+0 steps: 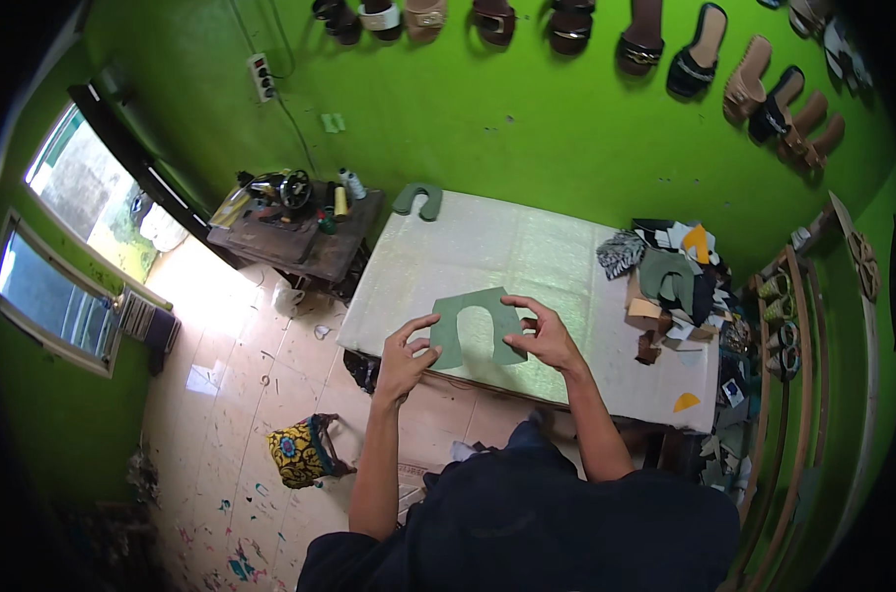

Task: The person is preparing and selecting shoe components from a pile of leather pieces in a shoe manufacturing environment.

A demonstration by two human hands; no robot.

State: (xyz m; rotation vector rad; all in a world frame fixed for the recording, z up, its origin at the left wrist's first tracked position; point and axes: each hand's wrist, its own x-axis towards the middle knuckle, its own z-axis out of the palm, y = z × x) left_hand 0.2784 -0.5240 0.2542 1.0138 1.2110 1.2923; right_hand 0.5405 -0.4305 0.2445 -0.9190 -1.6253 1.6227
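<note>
Between my two hands is a flat green sheet piece (448,329) with an arch-shaped cutout open at its lower edge. My left hand (407,357) pinches its left side, thumb in front. At the right side, my right hand (547,337) grips it between thumb and fingers. The piece is held up over the near part of a white-covered table (537,247). A green horseshoe-shaped piece (418,200) lies at the table's far left corner. Its colour is close to that of the held sheet.
Scraps of material (668,281) are heaped on the table's right end, near a yellow offcut (686,402). A sewing machine (280,189) stands on a dark wooden table (300,237) at left. A patterned stool (298,454) is on the floor. Sandals (692,51) hang along the green wall.
</note>
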